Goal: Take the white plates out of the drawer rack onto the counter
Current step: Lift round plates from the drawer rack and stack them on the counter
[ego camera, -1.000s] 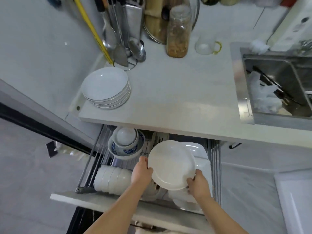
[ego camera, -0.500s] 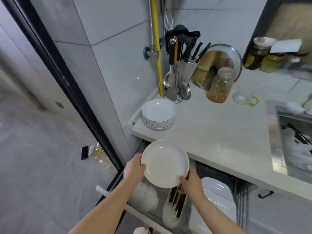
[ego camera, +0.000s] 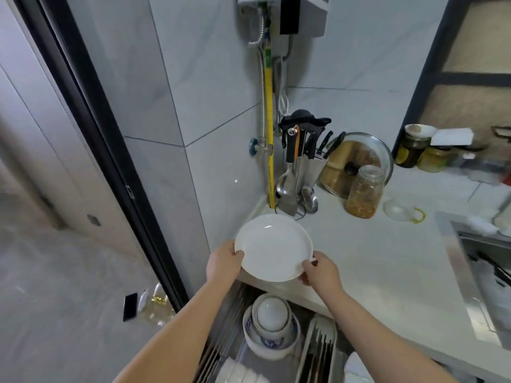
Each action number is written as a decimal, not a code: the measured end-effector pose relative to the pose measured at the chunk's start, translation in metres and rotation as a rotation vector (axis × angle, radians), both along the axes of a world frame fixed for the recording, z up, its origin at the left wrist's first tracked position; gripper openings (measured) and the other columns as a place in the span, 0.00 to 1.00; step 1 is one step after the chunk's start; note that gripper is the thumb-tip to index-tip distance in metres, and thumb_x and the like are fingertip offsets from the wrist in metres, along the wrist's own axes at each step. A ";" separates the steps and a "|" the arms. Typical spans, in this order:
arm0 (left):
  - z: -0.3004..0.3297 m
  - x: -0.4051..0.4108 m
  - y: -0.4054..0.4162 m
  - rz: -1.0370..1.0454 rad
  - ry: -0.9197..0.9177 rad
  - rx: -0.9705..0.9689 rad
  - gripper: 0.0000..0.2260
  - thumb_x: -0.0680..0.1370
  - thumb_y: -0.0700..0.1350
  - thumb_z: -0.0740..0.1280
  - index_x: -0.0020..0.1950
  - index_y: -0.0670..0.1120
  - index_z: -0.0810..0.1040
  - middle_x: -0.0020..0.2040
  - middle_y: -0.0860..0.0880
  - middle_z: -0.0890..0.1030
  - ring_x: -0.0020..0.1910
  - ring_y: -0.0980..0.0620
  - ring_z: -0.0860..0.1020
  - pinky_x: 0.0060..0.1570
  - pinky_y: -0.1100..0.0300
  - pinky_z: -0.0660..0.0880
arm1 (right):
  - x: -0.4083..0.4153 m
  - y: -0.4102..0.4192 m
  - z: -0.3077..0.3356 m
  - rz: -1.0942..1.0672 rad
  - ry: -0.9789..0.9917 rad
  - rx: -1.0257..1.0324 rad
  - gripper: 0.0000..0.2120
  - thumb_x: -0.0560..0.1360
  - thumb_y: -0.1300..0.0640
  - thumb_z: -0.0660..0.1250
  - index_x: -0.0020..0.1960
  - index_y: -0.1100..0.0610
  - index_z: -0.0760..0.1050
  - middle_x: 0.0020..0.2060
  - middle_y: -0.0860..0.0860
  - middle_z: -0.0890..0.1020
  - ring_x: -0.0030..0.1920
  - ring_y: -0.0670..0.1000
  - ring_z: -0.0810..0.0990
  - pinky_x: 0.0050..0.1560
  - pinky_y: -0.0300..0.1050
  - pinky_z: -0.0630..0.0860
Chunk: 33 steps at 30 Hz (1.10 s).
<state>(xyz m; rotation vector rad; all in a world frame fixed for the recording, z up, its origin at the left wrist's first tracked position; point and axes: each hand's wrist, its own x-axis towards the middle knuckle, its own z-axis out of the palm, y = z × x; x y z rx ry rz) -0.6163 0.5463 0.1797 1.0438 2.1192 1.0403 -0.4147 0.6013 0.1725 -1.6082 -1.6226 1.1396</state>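
Two bare hands are holding one white plate [ego camera: 273, 246] face-up above the near-left corner of the counter [ego camera: 381, 261]; the left hand [ego camera: 222, 262] is gripping the plate's left rim, thumb lying over the edge; the right hand [ego camera: 322, 272] is pinching the lower right rim; whatever is sitting under the plate is hidden from view. Below, the drawer rack [ego camera: 315, 352] is standing open, carrying one stack of nested bowls [ego camera: 272, 326], the lowest patterned in blue, and a row of white bowls [ego camera: 237, 373] at the bottom edge. At the back of the counter, one glass jar [ego camera: 364, 192] is standing before one glass lid [ego camera: 359, 158]; one utensil holder [ego camera: 300, 167] is crowding the corner.
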 end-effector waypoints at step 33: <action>-0.070 -0.049 0.149 -0.055 -0.088 -0.121 0.10 0.72 0.33 0.59 0.43 0.40 0.80 0.38 0.39 0.83 0.39 0.39 0.83 0.41 0.43 0.81 | -0.052 0.136 -0.054 -0.121 -0.165 -0.123 0.11 0.72 0.65 0.60 0.49 0.62 0.79 0.31 0.58 0.82 0.36 0.59 0.81 0.48 0.54 0.81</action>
